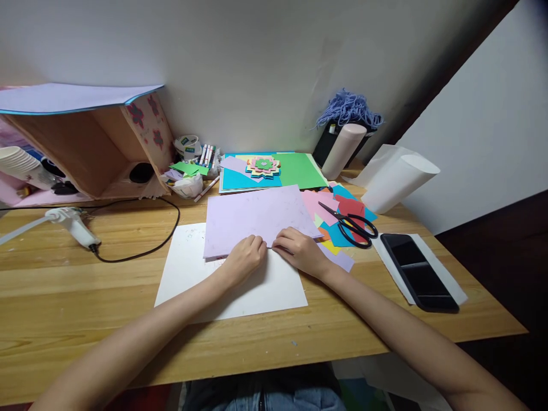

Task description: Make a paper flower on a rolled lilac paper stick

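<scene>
A light purple sheet, perhaps card or a thin board point(252, 217), lies in front of me, its near edge over a white sheet of paper point(205, 297). My left hand point(246, 257) is closed on the middle of that near edge, fingertips curled over it. Close beside it, my right hand point(299, 249) pinches the same edge from the right. Between the two hands is a small gap. What lies under the purple sheet is mostly hidden. To the right, black-handled scissors point(355, 225) rest on coloured paper scraps point(329, 208).
A layered paper flower point(263, 166) sits on coloured sheets point(299, 171) at the back. A glue gun point(75, 225) with a black cable lies left, near an open box point(98, 142). A phone point(419, 271) and a white paper roll point(398, 182) are right.
</scene>
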Demonstrator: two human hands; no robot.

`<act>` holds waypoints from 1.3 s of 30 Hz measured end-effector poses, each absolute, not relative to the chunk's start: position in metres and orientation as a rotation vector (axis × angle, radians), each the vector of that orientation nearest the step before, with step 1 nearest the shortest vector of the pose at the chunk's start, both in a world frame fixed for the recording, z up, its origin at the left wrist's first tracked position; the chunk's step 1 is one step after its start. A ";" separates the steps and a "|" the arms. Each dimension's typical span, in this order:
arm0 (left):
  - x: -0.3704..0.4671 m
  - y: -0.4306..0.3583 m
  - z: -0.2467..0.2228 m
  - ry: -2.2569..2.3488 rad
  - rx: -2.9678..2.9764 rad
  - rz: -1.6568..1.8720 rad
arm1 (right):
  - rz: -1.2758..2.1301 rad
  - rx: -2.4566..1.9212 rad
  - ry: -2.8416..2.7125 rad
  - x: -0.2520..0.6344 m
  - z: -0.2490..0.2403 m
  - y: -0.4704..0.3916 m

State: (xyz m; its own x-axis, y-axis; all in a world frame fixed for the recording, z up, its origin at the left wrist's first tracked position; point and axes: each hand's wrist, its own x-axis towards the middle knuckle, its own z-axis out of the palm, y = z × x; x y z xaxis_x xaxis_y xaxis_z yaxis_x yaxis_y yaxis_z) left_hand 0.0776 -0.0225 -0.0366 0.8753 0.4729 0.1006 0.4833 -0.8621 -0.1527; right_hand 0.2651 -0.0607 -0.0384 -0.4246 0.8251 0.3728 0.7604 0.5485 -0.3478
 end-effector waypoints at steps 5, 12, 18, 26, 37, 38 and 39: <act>0.079 -0.022 -0.036 -0.866 -2.880 -0.235 | 0.067 -1.363 -2.281 0.259 -0.041 -0.062; 0.087 -0.036 -0.036 -0.973 -2.782 -0.368 | 0.051 -1.396 -2.259 0.254 -0.045 -0.063; 0.091 -0.033 -0.033 -0.886 -2.840 -0.131 | 0.296 -1.395 -2.190 0.257 -0.041 -0.056; 0.093 -0.025 -0.030 -0.865 -2.900 0.009 | 0.818 -1.409 -2.044 0.268 -0.027 -0.040; 0.090 -0.002 -0.022 -1.398 -3.318 -0.455 | 0.971 -1.294 -2.043 0.278 -0.033 -0.030; 0.092 0.000 -0.019 -1.450 -3.315 -0.440 | 0.968 -1.287 -2.042 0.278 -0.033 -0.030; 0.093 0.002 -0.017 -1.508 -3.304 -0.418 | 0.958 -1.286 -2.039 0.278 -0.033 -0.030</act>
